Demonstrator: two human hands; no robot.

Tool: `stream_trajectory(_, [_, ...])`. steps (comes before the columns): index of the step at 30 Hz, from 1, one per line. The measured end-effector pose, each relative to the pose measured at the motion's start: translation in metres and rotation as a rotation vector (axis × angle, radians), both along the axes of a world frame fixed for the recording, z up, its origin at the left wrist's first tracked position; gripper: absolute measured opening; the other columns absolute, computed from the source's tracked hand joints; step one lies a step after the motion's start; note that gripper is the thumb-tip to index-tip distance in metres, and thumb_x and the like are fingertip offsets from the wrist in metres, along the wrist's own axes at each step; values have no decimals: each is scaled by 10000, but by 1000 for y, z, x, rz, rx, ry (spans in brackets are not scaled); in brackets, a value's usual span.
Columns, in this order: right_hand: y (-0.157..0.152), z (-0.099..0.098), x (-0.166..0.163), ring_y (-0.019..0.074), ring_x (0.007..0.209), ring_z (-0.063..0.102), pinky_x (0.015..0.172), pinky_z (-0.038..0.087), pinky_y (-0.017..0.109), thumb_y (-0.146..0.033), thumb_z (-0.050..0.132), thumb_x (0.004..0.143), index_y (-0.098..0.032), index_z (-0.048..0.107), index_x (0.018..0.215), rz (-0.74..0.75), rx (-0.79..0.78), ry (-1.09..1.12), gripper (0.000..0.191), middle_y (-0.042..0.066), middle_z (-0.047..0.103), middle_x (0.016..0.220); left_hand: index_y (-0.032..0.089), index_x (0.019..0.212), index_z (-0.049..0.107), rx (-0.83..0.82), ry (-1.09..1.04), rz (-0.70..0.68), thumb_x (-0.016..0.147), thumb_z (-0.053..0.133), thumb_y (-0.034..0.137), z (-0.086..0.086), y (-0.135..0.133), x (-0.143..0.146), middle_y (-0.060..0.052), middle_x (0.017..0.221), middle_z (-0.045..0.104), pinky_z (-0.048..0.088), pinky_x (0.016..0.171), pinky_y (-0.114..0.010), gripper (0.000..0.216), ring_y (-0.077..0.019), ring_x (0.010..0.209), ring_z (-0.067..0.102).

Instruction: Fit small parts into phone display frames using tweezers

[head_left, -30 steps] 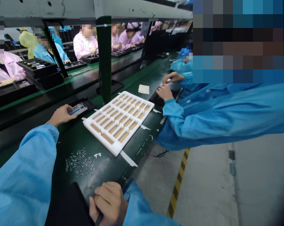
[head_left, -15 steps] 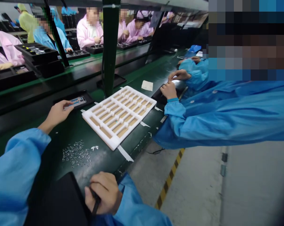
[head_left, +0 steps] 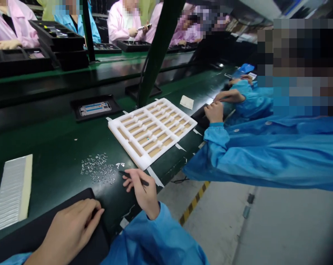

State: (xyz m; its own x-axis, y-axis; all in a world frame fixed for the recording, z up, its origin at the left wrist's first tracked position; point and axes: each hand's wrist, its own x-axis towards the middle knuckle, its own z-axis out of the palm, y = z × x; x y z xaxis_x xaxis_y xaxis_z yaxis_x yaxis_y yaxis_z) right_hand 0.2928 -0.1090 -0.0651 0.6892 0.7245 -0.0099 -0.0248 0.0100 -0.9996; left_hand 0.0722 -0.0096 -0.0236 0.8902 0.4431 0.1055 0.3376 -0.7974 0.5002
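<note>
My right hand (head_left: 141, 191) pinches a slim black tool (head_left: 133, 177), possibly tweezers, with its tip close to a scatter of small silvery parts (head_left: 97, 168) on the green belt (head_left: 53, 147). My left hand (head_left: 69, 232) lies on a black pad (head_left: 42, 224) at the near edge, holding nothing. Beyond the parts sits a white foam tray (head_left: 152, 132) with rows of tan-bottomed slots. A black holder (head_left: 94, 109) with a flat blue-and-white labelled device (head_left: 95, 109) stands farther back, away from both hands.
A white-edged silvery strip (head_left: 11, 193) lies on the left of the belt. A co-worker's hands (head_left: 221, 101) in blue sleeves work across the tray. A green post (head_left: 158, 51) rises behind it. Pink-coated workers (head_left: 125, 22) sit at a farther line, and the floor (head_left: 210, 221) lies right.
My left hand has moved from the black holder down to the near pad. My right hand has risen from the pad towards the silvery parts with the tool. The view has turned left.
</note>
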Motion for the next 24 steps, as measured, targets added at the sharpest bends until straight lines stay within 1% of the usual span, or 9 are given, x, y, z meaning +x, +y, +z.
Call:
stream_trajectory(1, [3,0,1,160,626,740,596,617,250,-590,709,985,-143,790,986,-4,-22,-38,453,76,777,783,275,994,651,29,-29,-17,1102,486,351,-3,1,0,56,758,674,483,596,-241,211,-122,634,694])
stream_trajectory(2, [5,0,1,176,671,767,664,654,274,-510,773,953,-147,791,1000,-10,-36,-74,367,74,788,807,275,999,644,45,-51,-38,1105,486,335,-5,1,0,56,782,685,489,611,-244,200,-122,660,705])
stream_trajectory(3, [6,-1,1,191,703,786,710,675,296,-454,800,933,-148,792,1014,-19,-41,-105,317,74,795,824,272,997,637,53,-65,-54,1107,487,320,-6,2,0,56,800,693,493,621,-246,192,-122,682,713])
stream_trajectory(5, [8,-3,1,206,730,805,739,693,318,-398,793,935,-149,796,1047,-29,-44,-154,272,81,808,863,268,995,629,70,-90,-67,1105,483,290,-8,3,-1,56,815,700,497,623,-254,185,-126,697,716])
stream_trajectory(9, [8,-8,2,196,737,805,739,691,308,-348,785,946,-161,814,1065,-16,-57,-239,224,82,816,915,259,995,645,105,-108,-71,1102,463,265,-11,2,-3,36,839,713,522,643,-269,210,-149,720,716])
stream_trajectory(12, [8,-9,4,185,716,796,717,683,291,-329,781,948,-173,830,1045,2,-60,-280,190,71,810,894,250,977,655,92,-90,-79,1101,468,282,-12,1,-4,24,822,706,536,652,-266,226,-158,719,710])
stream_trajectory(19, [7,-2,5,182,700,794,703,690,287,-303,796,944,-184,845,1025,30,-8,-239,153,70,811,874,245,983,665,73,-110,-70,1101,475,295,-14,1,-2,13,839,721,533,674,-263,230,-159,734,709])
stream_trajectory(21, [5,2,6,173,689,790,691,690,275,-290,802,939,-189,848,1017,74,20,-200,135,61,808,857,239,984,661,95,-98,-77,1103,467,282,-13,1,-2,13,834,717,529,663,-281,232,-167,726,709])
stream_trajectory(24, [4,5,6,160,667,779,662,679,250,-276,801,940,-189,854,1011,195,23,-175,125,50,800,817,232,982,651,119,-80,-87,1103,460,267,-13,0,-1,15,826,708,521,644,-303,229,-177,713,706])
